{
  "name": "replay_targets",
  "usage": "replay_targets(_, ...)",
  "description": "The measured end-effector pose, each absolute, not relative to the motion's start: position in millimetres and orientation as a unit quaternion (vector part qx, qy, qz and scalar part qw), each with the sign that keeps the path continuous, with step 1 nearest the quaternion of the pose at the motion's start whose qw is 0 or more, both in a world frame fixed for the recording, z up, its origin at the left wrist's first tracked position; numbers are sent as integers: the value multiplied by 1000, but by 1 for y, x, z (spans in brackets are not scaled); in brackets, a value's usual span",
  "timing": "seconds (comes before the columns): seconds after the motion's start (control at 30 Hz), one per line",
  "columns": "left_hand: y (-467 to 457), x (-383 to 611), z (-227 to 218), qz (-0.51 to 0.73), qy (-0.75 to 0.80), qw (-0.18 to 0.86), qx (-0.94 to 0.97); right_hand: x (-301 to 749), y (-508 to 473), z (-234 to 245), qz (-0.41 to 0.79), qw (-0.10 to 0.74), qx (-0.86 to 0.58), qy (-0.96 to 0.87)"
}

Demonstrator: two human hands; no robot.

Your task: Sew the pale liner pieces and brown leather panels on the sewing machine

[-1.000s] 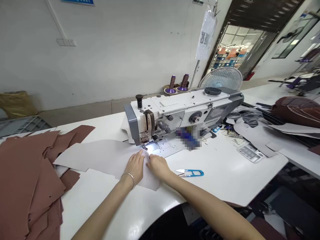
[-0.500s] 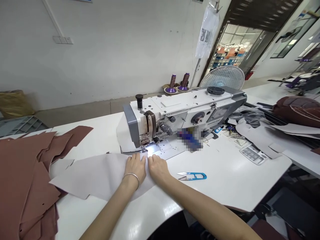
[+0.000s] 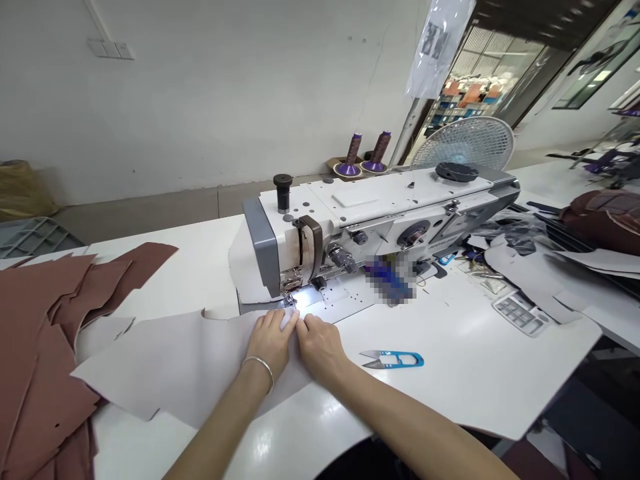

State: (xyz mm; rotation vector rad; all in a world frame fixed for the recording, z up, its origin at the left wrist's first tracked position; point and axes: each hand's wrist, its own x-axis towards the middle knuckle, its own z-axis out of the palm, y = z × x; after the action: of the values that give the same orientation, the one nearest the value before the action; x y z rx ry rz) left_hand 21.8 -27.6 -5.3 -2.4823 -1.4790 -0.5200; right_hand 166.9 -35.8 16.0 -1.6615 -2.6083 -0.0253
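Both of my hands are close together at the front of a white sewing machine (image 3: 345, 207), just below its lit needle area. My left hand (image 3: 270, 343), with a bangle at the wrist, grips the edge of a light grey sheet of leather-like material (image 3: 170, 360). Its fingers bend over the sheet's far edge. Closed beside it, my right hand (image 3: 320, 347) pinches the same sheet near its right end. The two thumbs nearly touch. What lies under the fingers is hidden. Blue-handled thread snips (image 3: 395, 359) lie on the table to the right of my right hand.
Brown leather-like pieces (image 3: 35, 347) are piled at the left. Two brown thread cones (image 3: 353, 153) and a fan (image 3: 465, 143) stand behind the machine. A blurred-out item (image 3: 390, 280) sits under its arm. Scraps and a small clear case (image 3: 520, 313) lie at the right.
The view has shifted slightly and come nearer the machine. The grey sheet's far edge now curls up left of my hands. Both hands keep their hold at the needle area.
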Motion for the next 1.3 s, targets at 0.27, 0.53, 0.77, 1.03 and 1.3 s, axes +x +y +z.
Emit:
replay_targets(0.27, -28, 25, -7, -184, -516, 89, -832, 166, -37, 14, -7, 44, -520, -853)
replay_targets(0.53, -26, 22, -11, -218, -511, 71, -829, 164, -33, 13, -29, 25, -485, -874)
replay_targets(0.77, -16, 19, -11, -183, -521, 49, -832, 162, -23, 23, -41, -10, -437, -898)
replay_targets(1.03, -10, 20, -13, -193, -522, 53, -829, 162, -20, 17, -58, 16, -443, -894)
replay_targets(1.3, -7, 22, -12, -199, -529, 66, -822, 163, -15, 16, -52, 23, -452, -890)
